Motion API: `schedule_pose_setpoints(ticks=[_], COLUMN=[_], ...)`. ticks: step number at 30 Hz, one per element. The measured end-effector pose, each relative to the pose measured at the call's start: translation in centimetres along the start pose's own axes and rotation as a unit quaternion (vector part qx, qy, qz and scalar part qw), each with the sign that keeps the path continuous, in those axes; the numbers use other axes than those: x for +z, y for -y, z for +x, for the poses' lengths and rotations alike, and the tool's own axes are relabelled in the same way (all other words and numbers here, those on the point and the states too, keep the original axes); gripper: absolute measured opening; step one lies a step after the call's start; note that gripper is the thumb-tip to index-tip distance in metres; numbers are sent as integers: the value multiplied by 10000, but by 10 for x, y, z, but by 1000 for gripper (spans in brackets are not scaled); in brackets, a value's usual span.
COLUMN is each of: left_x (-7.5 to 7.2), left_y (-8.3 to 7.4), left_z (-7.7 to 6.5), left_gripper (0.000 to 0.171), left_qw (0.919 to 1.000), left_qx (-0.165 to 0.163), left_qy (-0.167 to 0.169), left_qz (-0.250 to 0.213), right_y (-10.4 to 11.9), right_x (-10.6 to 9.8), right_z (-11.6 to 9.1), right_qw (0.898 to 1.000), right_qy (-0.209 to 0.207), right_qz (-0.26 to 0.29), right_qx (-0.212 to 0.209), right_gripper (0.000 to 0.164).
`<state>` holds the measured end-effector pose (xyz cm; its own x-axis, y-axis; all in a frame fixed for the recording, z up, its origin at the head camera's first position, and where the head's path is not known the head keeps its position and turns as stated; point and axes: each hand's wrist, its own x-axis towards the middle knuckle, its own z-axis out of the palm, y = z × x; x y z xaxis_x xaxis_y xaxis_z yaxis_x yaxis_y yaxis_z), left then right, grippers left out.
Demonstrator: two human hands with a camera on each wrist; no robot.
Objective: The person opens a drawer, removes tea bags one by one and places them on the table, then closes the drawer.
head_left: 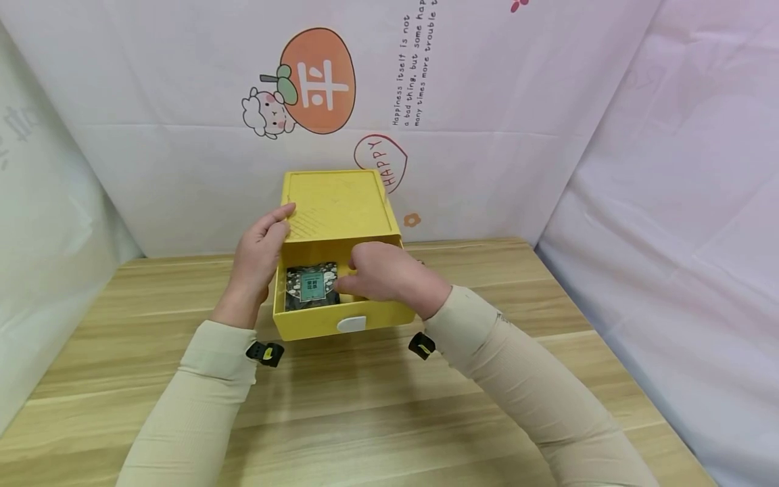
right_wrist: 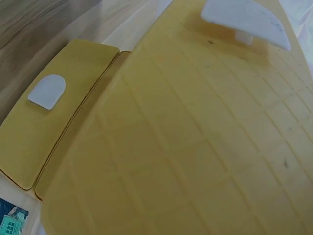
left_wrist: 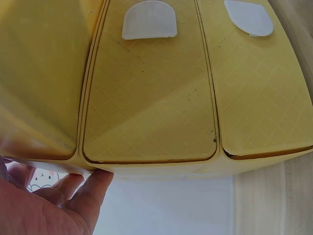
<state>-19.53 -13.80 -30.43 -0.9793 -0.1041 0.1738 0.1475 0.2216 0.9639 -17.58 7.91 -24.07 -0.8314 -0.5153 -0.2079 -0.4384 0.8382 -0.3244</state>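
Cream sleeves [head_left: 176,406] sit closest, both reaching toward a yellow cabinet [head_left: 341,203] on a wood table [head_left: 341,433], with a black wristband [head_left: 264,353] by each cuff. Top drawer [head_left: 316,321] is pulled out, white handle [head_left: 351,325] on its front, and the 2 lower drawers [left_wrist: 151,98] look closed. Inside the top one, over on the left, lies 1 dark packet [head_left: 312,281] with a teal label [head_left: 313,289]. Left hand [head_left: 258,253] is braced on the cabinet's left side, fingers fairly straight and touching it. Right hand [head_left: 386,270] dips into the drawer, thumb right by the packet's right edge; fingertips are mostly hidden, so I can't tell if it's pinching anything. White cloth [head_left: 487,169] with cartoon prints makes up the background.
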Motion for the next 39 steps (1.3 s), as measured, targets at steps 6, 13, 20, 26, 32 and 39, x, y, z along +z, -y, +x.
schedule_pose_setpoints(ticks=[6,13,20,26,32,39], left_x=[0,0,0,0,0,0], left_y=[-1,-2,-2,-2,-2,-2], left_z=[-1,-3,-3,-3,-3,-3], left_gripper=[50,50,50,50,50,50], left_qw=[10000,10000,10000,10000,10000,10000], left_qx=[7,4,-10,27,52,35], left_qy=[-5,-36,-10,-2,1,12], left_qz=[-32,-31,-14,7,23,-1], right_y=[2,4,4,4,4,3], right_x=[1,1,2,3,3,4], right_z=[5,7,7,9,10,10], right_qw=[9997,9967,9922,9912,9876,9850], right_qy=[122,255,384,412,426,463], right_qz=[191,762,1164,1249,1491,1648], right_qx=[-34,128,208,167,253,228], right_gripper=[49,46,47,47,46,44])
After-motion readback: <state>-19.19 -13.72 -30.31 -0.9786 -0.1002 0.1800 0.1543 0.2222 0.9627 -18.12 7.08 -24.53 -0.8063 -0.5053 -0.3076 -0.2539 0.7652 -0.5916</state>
